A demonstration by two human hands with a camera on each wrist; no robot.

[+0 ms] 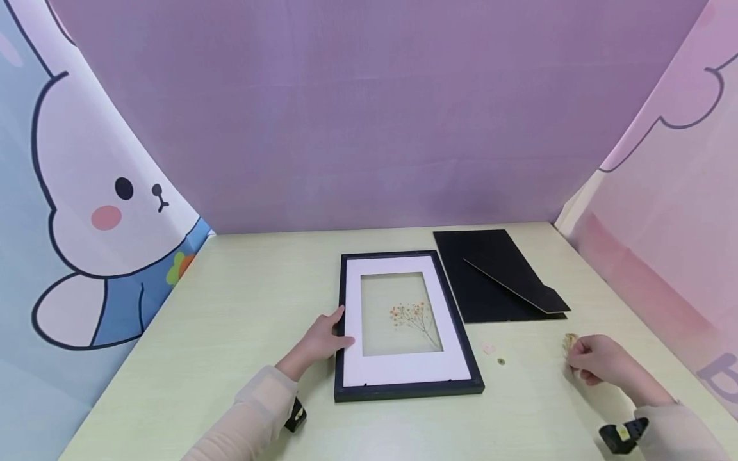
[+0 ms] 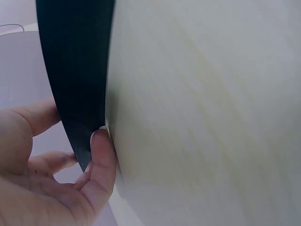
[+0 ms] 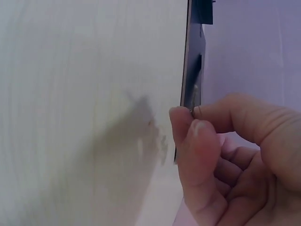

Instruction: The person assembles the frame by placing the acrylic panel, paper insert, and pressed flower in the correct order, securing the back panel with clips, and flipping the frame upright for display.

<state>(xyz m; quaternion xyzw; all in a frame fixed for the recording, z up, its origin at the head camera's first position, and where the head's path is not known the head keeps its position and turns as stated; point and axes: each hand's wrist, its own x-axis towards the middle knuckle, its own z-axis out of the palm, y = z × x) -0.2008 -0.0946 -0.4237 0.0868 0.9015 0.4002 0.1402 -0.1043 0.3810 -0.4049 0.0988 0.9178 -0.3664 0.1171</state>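
Note:
A black picture frame (image 1: 409,390) with a white mat (image 1: 412,369) lies flat on the table. Inside the mat's window is a dried sprig (image 1: 412,315) with small orange blossoms. My left hand (image 1: 319,339) grips the frame's left side, its thumb over the mat; in the left wrist view, fingers (image 2: 102,162) curl around the dark edge. To the right of the frame, my right hand (image 1: 602,362) pinches a small yellowish dried flower (image 1: 569,340) between thumb and fingertips, low over the table. In the right wrist view the fingertips mostly hide this flower.
Behind and right of the frame lies a black backing board (image 1: 478,298) with its stand flap (image 1: 516,282) raised at an angle. A pale pink petal (image 1: 489,348) and a tiny round dried flower (image 1: 501,362) lie between frame and right hand. Purple cloth (image 1: 375,128) closes off the back.

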